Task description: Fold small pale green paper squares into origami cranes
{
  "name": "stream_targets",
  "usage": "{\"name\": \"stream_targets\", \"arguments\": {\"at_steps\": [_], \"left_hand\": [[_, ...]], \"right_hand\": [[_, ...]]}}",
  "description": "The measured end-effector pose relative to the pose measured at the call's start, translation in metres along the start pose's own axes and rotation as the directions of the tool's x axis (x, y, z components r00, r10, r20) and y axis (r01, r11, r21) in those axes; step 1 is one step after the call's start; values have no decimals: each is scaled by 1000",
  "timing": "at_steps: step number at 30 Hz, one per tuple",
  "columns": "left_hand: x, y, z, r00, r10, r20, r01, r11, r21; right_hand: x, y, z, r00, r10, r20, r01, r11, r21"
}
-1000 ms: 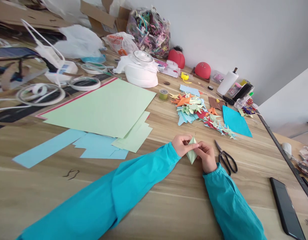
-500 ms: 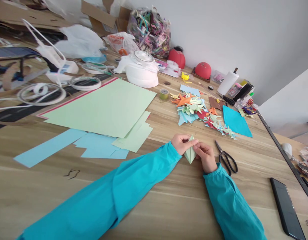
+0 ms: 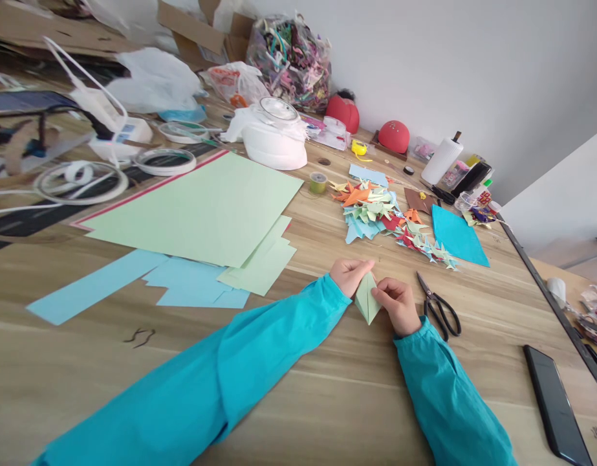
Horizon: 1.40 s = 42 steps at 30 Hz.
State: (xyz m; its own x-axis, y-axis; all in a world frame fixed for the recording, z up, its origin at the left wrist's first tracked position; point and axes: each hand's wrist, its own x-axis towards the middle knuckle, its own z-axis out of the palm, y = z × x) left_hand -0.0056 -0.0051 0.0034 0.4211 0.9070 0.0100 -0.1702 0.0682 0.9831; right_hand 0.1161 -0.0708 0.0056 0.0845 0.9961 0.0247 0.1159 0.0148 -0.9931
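A small pale green folded paper (image 3: 367, 302), diamond-shaped with a crease down its middle, is held between my two hands just above the table. My left hand (image 3: 349, 275) pinches its upper left side, thumb along the top edge. At its right edge, the thumb and fingers of my right hand (image 3: 396, 303) close on the paper. Black-handled scissors (image 3: 440, 307) lie just right of my right hand, blades pointing away. Beyond my hands is a pile of folded paper pieces (image 3: 373, 210) in orange, green, blue and red.
Large green sheets (image 3: 196, 207) lie to the left, with blue paper strips (image 3: 97, 288) in front. A phone (image 3: 556, 404) rests at the right. A thread spool (image 3: 318, 183), a turquoise sheet (image 3: 459, 236) and a white wrapped object (image 3: 275, 139) stand or lie farther back.
The folded paper has turned slightly and shows a wider face. My left thumb has shifted up to its top edge, and my right fingers have slid a little apart from the left hand.
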Motion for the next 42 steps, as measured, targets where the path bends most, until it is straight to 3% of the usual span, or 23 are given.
{"name": "stream_targets", "arguments": {"at_steps": [5,11,16,25,33,37,42], "left_hand": [[1,1,1,998,-63,5,63,997,-40],[2,-2,0,991,68,113,-76,995,71],[4,-7,-1,992,91,91,-102,987,128],[0,0,0,999,-31,40,28,997,67],[2,0,0,999,43,-21,-42,998,49],[3,0,-1,999,-5,-41,6,999,37],[3,3,-1,997,-75,28,77,995,-63]], "right_hand": [[0,0,0,999,20,-25,-20,1000,5],[2,4,0,998,-27,-51,27,1000,3],[2,4,-2,999,-27,-36,26,999,-24],[1,2,0,999,-29,35,30,998,-47],[1,3,-2,998,-21,62,26,997,-75],[0,2,-1,998,-1,67,7,997,-78],[1,2,0,1000,3,8,-2,999,-43]]}}
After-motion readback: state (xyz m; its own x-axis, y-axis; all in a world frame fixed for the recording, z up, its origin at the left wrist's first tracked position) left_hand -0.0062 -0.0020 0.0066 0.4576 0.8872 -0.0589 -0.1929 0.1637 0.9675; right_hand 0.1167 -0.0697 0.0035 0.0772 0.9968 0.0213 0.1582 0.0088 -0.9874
